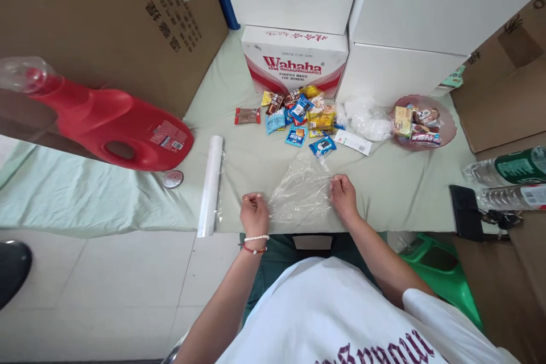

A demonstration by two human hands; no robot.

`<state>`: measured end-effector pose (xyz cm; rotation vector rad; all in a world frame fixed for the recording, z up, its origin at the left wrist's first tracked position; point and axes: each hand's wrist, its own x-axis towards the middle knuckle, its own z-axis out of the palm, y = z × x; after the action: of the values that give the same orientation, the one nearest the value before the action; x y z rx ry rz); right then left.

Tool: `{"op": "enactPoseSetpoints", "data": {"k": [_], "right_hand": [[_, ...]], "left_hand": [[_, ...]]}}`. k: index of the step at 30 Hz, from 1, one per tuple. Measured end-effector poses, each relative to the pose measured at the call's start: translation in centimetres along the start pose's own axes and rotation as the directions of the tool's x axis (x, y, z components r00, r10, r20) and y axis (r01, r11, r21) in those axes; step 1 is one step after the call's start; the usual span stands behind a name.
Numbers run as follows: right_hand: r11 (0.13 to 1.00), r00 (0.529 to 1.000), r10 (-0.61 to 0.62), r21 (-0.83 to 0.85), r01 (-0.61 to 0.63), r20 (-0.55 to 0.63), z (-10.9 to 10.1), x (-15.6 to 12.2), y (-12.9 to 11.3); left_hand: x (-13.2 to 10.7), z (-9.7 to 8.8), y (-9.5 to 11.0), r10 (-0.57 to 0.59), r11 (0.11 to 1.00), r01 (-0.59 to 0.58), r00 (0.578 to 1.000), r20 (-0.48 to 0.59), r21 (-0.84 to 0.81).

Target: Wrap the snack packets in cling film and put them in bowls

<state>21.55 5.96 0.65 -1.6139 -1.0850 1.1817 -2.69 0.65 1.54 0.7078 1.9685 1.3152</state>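
A thin, crumpled clear plastic bag (302, 190) stretches between my two hands, just above the cloth at the table's near edge. My right hand (342, 196) pinches its right side. Opposite it, my left hand (255, 214) is closed at the bag's left corner, the fingertips partly hidden. Left of my left hand lies a white roll of plastic film (210, 186), with a loose clear edge along its right side. Beyond the bag is a pile of small wrapped snacks (302, 111), among them a blue packet (323, 146) close to the bag's far end.
Crumpled clear plastic (369, 116) lies beside a pink bowl (450, 125) of snacks. A red jug (123, 125) and round lid (173, 179) are at left. A Wahaha carton (294, 62) stands behind. Water bottles (512, 196) and a black phone-like object (466, 213) are at right.
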Motion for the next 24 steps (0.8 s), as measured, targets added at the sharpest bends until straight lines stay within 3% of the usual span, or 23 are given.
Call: {"op": "enactPoseSetpoints", "data": {"k": [1,3,4,6,8,9,10,11,15,17,19,21,24], "right_hand": [[0.998,1.000,-0.022,-0.064,0.023,0.014,-0.1,0.0,0.4],[0.986,0.998,-0.057,-0.152,0.061,0.036,-0.2,0.0,0.8],[0.981,0.997,-0.067,-0.179,0.073,0.042,-0.3,0.1,0.7],[0.974,0.995,-0.083,-0.209,0.092,0.051,-0.2,0.3,0.4],[0.965,0.992,-0.107,-0.234,0.119,0.061,-0.3,0.4,0.0],[0.959,0.991,-0.122,-0.250,0.134,0.060,-0.5,0.5,-0.2],[0.952,0.989,-0.138,-0.268,0.148,0.054,-0.7,0.5,-0.3],[0.945,0.987,-0.152,-0.287,0.158,0.043,-1.0,0.4,-0.4],[0.921,0.985,-0.172,-0.357,0.155,-0.016,-2.7,0.0,-0.1],[0.911,0.983,-0.179,-0.383,0.154,-0.031,-3.2,-0.3,0.2],[0.899,0.980,-0.196,-0.405,0.165,-0.034,-3.2,-0.3,0.4],[0.886,0.975,-0.219,-0.425,0.185,-0.032,-2.9,-0.3,0.5],[0.873,0.968,-0.248,-0.440,0.210,-0.030,-2.5,-0.1,0.5]], "left_hand": [[-0.4,-0.7,0.0,0.097,0.991,-0.091,0.994,-0.060,0.097],[-1.4,-1.6,0.6,0.364,0.904,-0.326,0.926,-0.099,0.276],[-1.9,-1.7,1.1,0.478,0.840,-0.454,0.878,-0.009,0.298],[-2.7,-1.0,2.3,0.584,0.716,-0.666,0.736,0.341,0.211],[-2.9,0.4,3.1,0.525,0.667,-0.741,0.545,0.654,0.083],[-2.7,1.2,3.2,0.476,0.669,-0.741,0.491,0.729,0.062],[-2.4,2.0,3.3,0.438,0.680,-0.730,0.486,0.756,0.075],[-1.9,2.7,3.2,0.417,0.693,-0.713,0.516,0.749,0.106],[-0.5,4.0,2.5,0.394,0.763,-0.614,0.689,0.607,0.202],[-0.9,4.5,2.6,0.359,0.828,-0.516,0.790,0.498,0.220],[-2.1,5.3,3.1,0.302,0.868,-0.433,0.849,0.433,0.243],[-3.5,6.4,3.6,0.268,0.835,-0.444,0.843,0.466,0.325],[-4.8,8.2,4.1,0.242,0.731,-0.523,0.799,0.550,0.438]]}}
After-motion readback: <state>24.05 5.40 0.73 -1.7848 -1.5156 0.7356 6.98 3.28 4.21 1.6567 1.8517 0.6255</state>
